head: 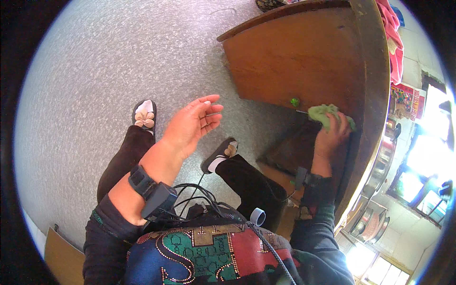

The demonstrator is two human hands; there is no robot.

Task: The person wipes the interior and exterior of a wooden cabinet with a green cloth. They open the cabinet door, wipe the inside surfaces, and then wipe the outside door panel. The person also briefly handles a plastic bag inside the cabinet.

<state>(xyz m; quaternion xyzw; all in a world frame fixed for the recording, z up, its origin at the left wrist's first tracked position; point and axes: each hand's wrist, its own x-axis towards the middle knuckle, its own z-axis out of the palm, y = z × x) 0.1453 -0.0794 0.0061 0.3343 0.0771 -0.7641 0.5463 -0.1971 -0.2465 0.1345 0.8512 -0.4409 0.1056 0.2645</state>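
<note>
My right hand (332, 131) grips a crumpled green cloth (322, 113) at the inner edge of a brown wooden cabinet, just under its top rim. Beside the cloth, an open cabinet door (295, 57) carries a green faceted knob (295, 102). My left hand (199, 119) hovers over the floor with its fingers apart and nothing in it. The cabinet's inside, near my right wrist, is dark and hard to make out.
Speckled grey floor (89, 78) spreads to the left of the cabinet. My slippered feet stand on it. Black cables (199, 190) hang at my waist. A pink cloth (393, 46) and metal pots (381, 160) are at the right, along the cabinet's top. A brown board (62, 258) lies lower left.
</note>
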